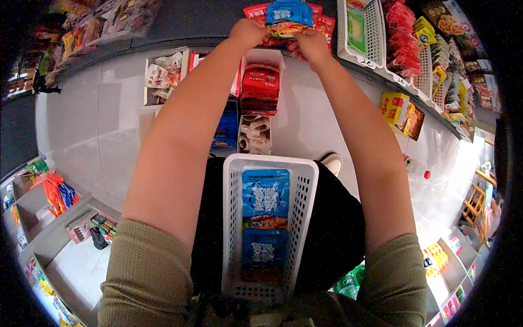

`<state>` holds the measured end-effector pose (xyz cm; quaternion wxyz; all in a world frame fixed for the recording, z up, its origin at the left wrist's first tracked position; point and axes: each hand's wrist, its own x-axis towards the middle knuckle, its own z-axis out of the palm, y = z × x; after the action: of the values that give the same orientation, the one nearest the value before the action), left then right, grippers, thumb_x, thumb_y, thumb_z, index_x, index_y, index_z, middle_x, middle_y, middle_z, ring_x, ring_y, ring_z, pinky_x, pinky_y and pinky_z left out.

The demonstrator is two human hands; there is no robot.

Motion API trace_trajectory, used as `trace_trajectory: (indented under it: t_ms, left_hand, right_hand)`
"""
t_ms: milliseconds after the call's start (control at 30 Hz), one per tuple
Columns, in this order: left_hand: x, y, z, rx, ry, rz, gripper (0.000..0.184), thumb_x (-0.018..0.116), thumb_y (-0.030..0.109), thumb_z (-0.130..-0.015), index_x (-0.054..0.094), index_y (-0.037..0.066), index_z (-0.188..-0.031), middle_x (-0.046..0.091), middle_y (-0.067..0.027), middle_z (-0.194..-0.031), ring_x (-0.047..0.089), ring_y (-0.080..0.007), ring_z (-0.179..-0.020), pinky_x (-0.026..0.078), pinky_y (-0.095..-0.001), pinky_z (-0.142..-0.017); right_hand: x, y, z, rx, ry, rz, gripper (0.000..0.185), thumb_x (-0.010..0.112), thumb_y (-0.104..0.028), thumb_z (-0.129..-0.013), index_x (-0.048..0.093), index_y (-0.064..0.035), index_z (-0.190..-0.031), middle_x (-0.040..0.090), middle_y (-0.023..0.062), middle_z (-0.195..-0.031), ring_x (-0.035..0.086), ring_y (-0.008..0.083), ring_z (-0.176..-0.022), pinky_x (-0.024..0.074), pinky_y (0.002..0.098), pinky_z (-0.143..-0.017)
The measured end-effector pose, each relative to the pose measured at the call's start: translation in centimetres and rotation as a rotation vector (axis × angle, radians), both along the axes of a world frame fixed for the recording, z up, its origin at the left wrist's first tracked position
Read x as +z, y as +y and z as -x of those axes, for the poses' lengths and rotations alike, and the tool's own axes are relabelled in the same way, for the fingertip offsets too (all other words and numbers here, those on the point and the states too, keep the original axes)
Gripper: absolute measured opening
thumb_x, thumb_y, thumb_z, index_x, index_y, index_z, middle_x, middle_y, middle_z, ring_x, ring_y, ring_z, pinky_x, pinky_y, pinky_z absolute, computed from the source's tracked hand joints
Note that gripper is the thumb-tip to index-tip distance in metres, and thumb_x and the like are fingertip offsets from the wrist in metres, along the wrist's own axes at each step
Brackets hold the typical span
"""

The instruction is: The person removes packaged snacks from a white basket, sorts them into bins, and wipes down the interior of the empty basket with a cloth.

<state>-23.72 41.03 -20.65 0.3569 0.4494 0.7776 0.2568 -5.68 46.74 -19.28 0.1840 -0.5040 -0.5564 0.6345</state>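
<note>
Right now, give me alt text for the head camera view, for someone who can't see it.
A person's left hand and right hand hold blue packaging over red packets at a dark shelf. A white perforated basket with blue packets inside sits over dark-clothed legs, with open boxes of packets on the floor beyond.

Sachets lie near the shelf's front edge, left of a display basket. Cartons stand on the floor below. Lap basket: two packets inside, end to end.
</note>
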Motion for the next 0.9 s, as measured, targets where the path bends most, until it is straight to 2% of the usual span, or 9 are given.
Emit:
trace_trajectory:
  t_ms: [200,267,300,367,600,700,767,800,900]
  left_hand:
    - [0.4,-1.4,1.5,0.012,0.260,-0.141,0.028,0.065,0.032,-0.080,0.071,0.006,-0.089,0.070,-0.0104,-0.084,0.067,-0.0189,-0.073,0.052,-0.0315,-0.067]
    - [3.6,-2.5,1.8,-0.154,0.241,-0.098,0.028,0.061,0.027,-0.086,0.066,0.004,-0.103,0.069,-0.0100,-0.089,0.065,-0.0166,-0.069,0.051,-0.0313,-0.063]
    - [5.5,-3.3,1.5,-0.155,0.244,-0.103,0.028,0.061,0.027,-0.086,0.066,0.004,-0.103,0.069,-0.0100,-0.089,0.065,-0.0166,-0.069,0.051,-0.0313,-0.063]
    - [9.9,-6.0,0.3,-0.141,-0.087,-0.131,0.027,0.061,0.026,-0.087,0.065,0.005,-0.103,0.068,-0.0074,-0.090,0.063,-0.0148,-0.072,0.050,-0.0290,-0.063]
    - [22.9,-19.1,-5.6,-0.405,-0.228,-0.232,0.021,0.062,0.022,-0.087,0.064,0.003,-0.095,0.065,-0.0022,-0.086,0.059,-0.0095,-0.077,0.048,-0.0254,-0.068]
    - [27.2,-24.4,-8.8,-0.522,-0.160,-0.252,0.018,0.064,0.020,-0.085,0.064,0.003,-0.090,0.065,-0.0045,-0.086,0.061,-0.0134,-0.081,0.048,-0.0276,-0.074]
    - [28.8,-27.4,-10.9,-0.696,0.054,-0.292,0.016,0.064,0.019,-0.082,0.064,0.004,-0.087,0.065,-0.0094,-0.087,0.062,-0.0213,-0.085,0.048,-0.0331,-0.079]
    - [29.1,-28.8,-12.0,-0.787,0.222,-0.359,0.017,0.065,0.021,-0.079,0.064,0.005,-0.087,0.064,-0.0135,-0.087,0.061,-0.0294,-0.088,0.047,-0.0396,-0.080]
    - [29.3,-32.0,-15.6,-1.015,0.387,-0.258,0.029,0.070,0.025,-0.072,0.065,0.004,-0.091,0.063,-0.0135,-0.089,0.060,-0.0310,-0.090,0.046,-0.0433,-0.082]
  right_hand:
    - [0.4,1.2,-1.3,0.167,-0.193,-0.059,0.024,0.060,-0.025,-0.087,0.061,-0.0025,-0.094,0.063,0.0086,-0.067,0.057,0.0149,-0.051,0.0376,0.0279,-0.039]
    - [1.9,0.7,-2.1,0.186,-0.207,-0.087,0.023,0.060,-0.025,-0.087,0.061,-0.0032,-0.094,0.062,0.0081,-0.066,0.057,0.0147,-0.051,0.0373,0.0278,-0.040]
    - [4.2,-0.5,-3.0,0.144,-0.137,-0.051,0.023,0.061,-0.025,-0.086,0.061,-0.0037,-0.094,0.062,0.0074,-0.066,0.057,0.0145,-0.052,0.0379,0.0273,-0.041]
    - [8.1,-2.4,-4.4,0.102,-0.068,-0.011,0.022,0.061,-0.025,-0.086,0.060,-0.0042,-0.095,0.062,0.0067,-0.067,0.057,0.0143,-0.053,0.0384,0.0269,-0.042]
    - [20.1,-10.7,-10.3,0.406,0.045,-0.271,0.018,0.061,-0.022,-0.086,0.062,-0.0055,-0.093,0.062,0.0029,-0.077,0.057,0.0078,-0.060,0.0414,0.0207,-0.050]
    - [24.3,-15.9,-12.9,0.481,0.047,-0.385,0.014,0.061,-0.019,-0.086,0.063,-0.0062,-0.093,0.062,0.0015,-0.078,0.056,0.0066,-0.062,0.0416,0.0197,-0.052]
    - [26.9,-19.9,-14.7,0.578,0.097,-0.438,0.011,0.062,-0.014,-0.085,0.063,-0.0034,-0.087,0.061,-0.0003,-0.078,0.056,0.0061,-0.070,0.0427,0.0215,-0.058]
    - [27.5,-21.8,-15.5,0.652,0.040,-0.554,0.011,0.064,-0.013,-0.083,0.063,-0.0024,-0.084,0.062,0.0013,-0.078,0.058,0.0090,-0.071,0.0440,0.0238,-0.060]
    - [28.8,-26.9,-17.2,0.865,0.022,-0.825,0.017,0.068,-0.017,-0.078,0.063,-0.0009,-0.075,0.061,0.0130,-0.072,0.061,0.0264,-0.067,0.0474,0.0360,-0.062]
